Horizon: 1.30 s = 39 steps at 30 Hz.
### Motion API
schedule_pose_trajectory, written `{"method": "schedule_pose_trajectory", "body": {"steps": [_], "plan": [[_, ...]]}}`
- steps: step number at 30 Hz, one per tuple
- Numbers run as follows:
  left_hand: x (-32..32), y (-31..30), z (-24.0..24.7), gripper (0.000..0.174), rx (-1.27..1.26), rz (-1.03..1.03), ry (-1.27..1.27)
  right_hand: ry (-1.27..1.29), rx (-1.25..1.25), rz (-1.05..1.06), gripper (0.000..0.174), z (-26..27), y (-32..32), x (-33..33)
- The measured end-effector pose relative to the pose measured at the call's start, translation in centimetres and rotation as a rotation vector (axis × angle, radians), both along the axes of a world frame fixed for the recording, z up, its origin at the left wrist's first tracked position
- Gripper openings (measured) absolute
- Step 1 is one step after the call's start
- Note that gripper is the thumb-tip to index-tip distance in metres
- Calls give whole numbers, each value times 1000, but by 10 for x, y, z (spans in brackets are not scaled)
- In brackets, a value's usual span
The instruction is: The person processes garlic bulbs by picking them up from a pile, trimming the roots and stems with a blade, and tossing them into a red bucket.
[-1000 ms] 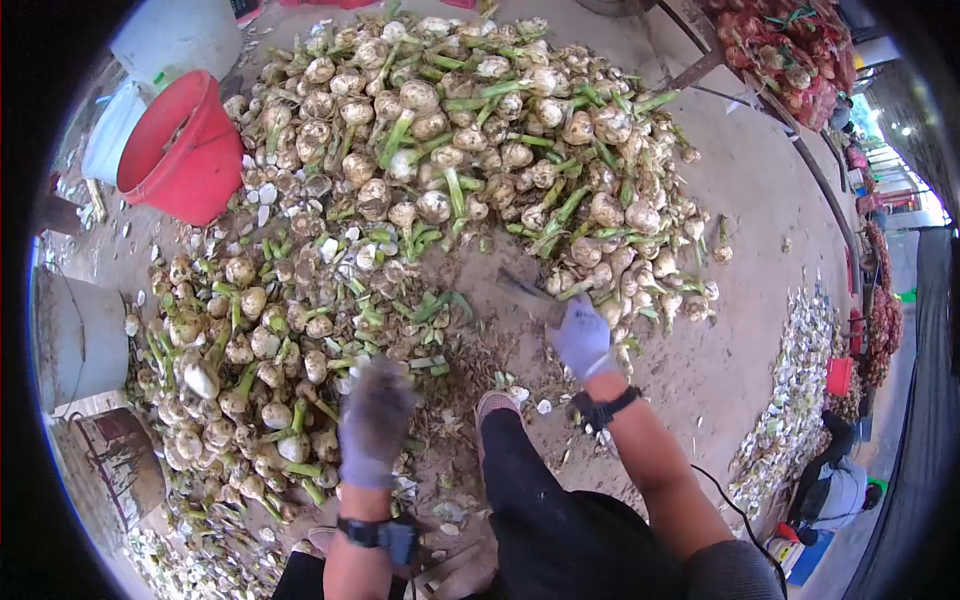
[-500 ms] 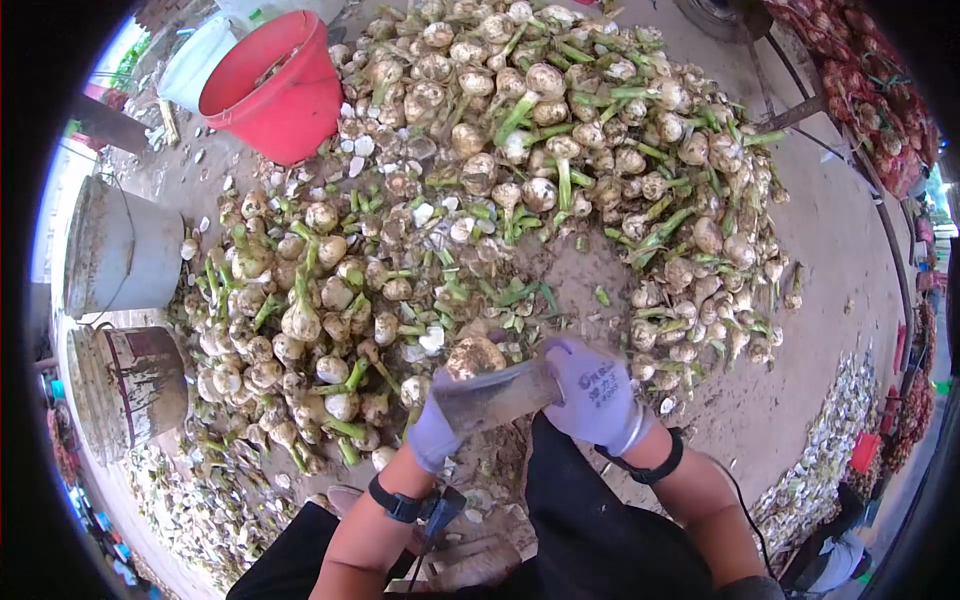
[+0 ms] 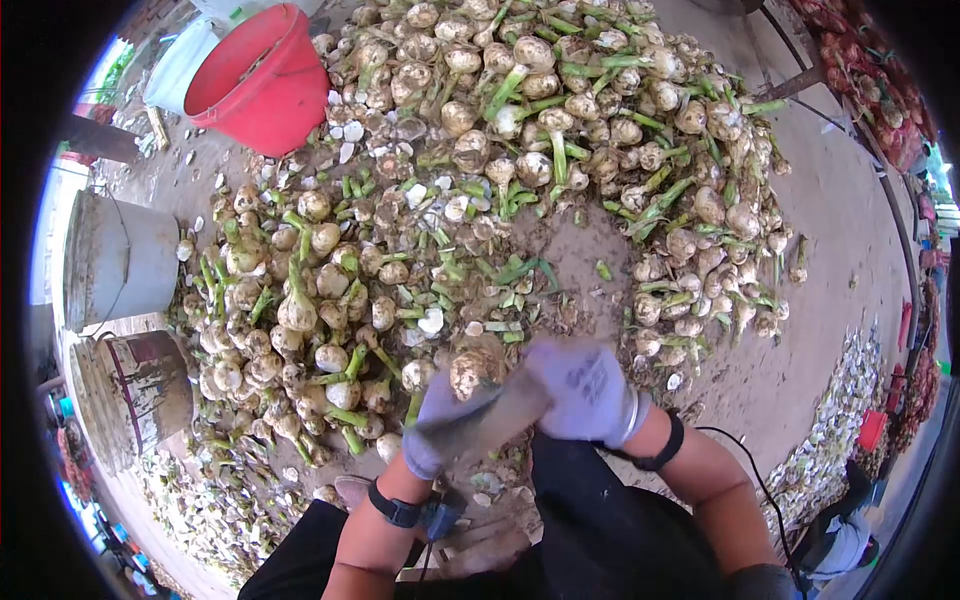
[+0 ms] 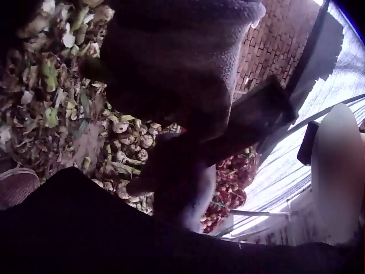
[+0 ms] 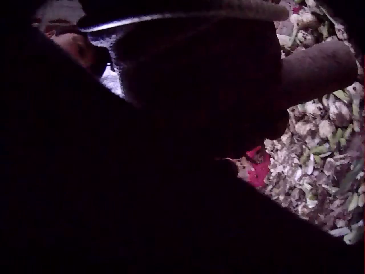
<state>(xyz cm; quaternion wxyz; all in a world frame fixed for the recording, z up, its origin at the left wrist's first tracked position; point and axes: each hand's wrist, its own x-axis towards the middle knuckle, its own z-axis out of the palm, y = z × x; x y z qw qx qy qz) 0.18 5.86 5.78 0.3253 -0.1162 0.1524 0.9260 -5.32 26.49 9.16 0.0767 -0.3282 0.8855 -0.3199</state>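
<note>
In the head view, the gloved left hand (image 3: 432,428) holds a soil-marked garlic bulb (image 3: 474,372) at its fingertips, low in the middle. The gloved right hand (image 3: 588,392) grips a wide, flat blade (image 3: 490,412), blurred, which slants across the left palm just below the bulb. The grip end of the blade is hidden by the right fingers. Dark gloves fill much of both wrist views: the left hand (image 4: 165,68) shows beside a dark flat piece (image 4: 256,113), and the right hand (image 5: 199,85) beside a pale rounded piece (image 5: 320,69) that I cannot identify.
One garlic heap (image 3: 600,130) lies at the top and right, another heap (image 3: 290,330) at the left. A red bucket (image 3: 275,95) stands at the upper left, pale buckets (image 3: 125,260) along the left. Trimmings cover the ground; a cable (image 3: 750,470) runs beside the right arm.
The hands have come together from apart; the left now holds a bulb beneath the blade. Since half a second ago the blade has tilted and the view has shifted slightly.
</note>
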Motion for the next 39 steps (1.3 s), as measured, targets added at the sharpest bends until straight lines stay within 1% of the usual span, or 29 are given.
{"method": "schedule_pose_trajectory", "body": {"steps": [1, 3, 5, 6, 7, 8, 9, 10, 12, 13, 14, 15, 16, 17, 18, 20, 22, 24, 26, 27, 28, 30, 32, 33, 34, 35, 36, 38, 39], "plan": [[3, -3, 6, 53, -608, -61, 329, -6, -1, 1, 39, -22, 9, 3], [-6, 2, 12, 52, -668, -138, 225, -86, 23, -129, 38, -76, 28, 3], [-13, 9, 15, 54, -728, -194, 74, -21, -22, -122, 32, -92, 29, 3], [-14, 7, 17, 54, -728, -200, 71, 23, -69, -126, 26, -99, 30, 8], [-14, 2, 19, 54, -757, -301, 281, 12, -69, -132, 26, -107, 34, 5], [-15, -1, 24, 54, -779, -398, 497, -212, 409, -269, 26, -114, 42, -7], [-12, -1, 40, 56, -808, -427, 519, -432, 886, -399, 27, -117, 51, -15], [-17, -1, 41, 56, -811, -420, 523, -423, 885, -397, 27, -114, 62, -15], [-29, -9, 43, 55, -825, -186, 396, -279, 328, -693, 25, -90, 71, -10], [-28, -14, 19, 49, -1062, -43, 449, -269, 182, -709, 31, -71, 57, -9], [-44, -23, 9, 42, -1671, -59, 910, -310, 207, -681, 34, -82, 48, -6], [-52, -22, 8, 39, -1739, -13, 726, -359, 239, -648, 37, -80, 35, -8], [-53, -21, 8, 36, -1794, 19, 524, -642, 40, -654, 37, -73, 27, -8], [-56, -18, -3, 35, -1611, 107, 427, -934, -163, -648, 38, -44, 12, -9], [-59, 0, 14, 33, -1288, 305, 186, -947, -162, -646, 38, -27, 1, -5], [-62, 14, 12, 29, -1197, 414, 171, -1101, -464, -546, 36, -7, -18, -4], [-64, 23, 6, 27, -1093, 511, 79, -1092, -539, -557, 35, -11, -34, -5], [-70, 27, 10, 23, -1072, 595, 120, -1087, -617, -591, 33, -16, -41, -8], [-70, 27, 19, 23, -870, 564, -54, -738, -524, -549, 30, -22, -45, -15], [-69, 30, 12, 25, -802, 663, -78, -549, -388, -508, 31, -27, -47, -22], [-65, 23, 12, 25, -800, 666, -73, -544, -388, -506, 31, -55, -46, -32], [-68, -9, 36, 28, -527, 789, -159, -781, 43, -612, 37, -121, -39, -61], [-69, -60, 27, 31, -334, 969, -66, -345, 159, -622, 42, -100, -39, -92], [-67, -78, 17, 31, -334, 961, -70, -186, 131, -646, 40, -104, -41, -108], [-67, -93, 2, 32, -118, 876, 27, -22, 102, -664, 39, -111, -44, -126], [-69, -98, -9, 34, 98, 787, 128, -15, 101, -663, 39, -121, -48, -146], [-74, -86, -12, 34, 100, 789, 131, -94, 180, -682, 38, -134, -54, -162], [-83, -40, -15, 41, -453, 593, -32, -179, 257, -692, 38, -133, -58, -165], [-84, -28, -20, 45, -630, 475, -68, -361, 152, -682, 39, -116, -58, -161]]}}
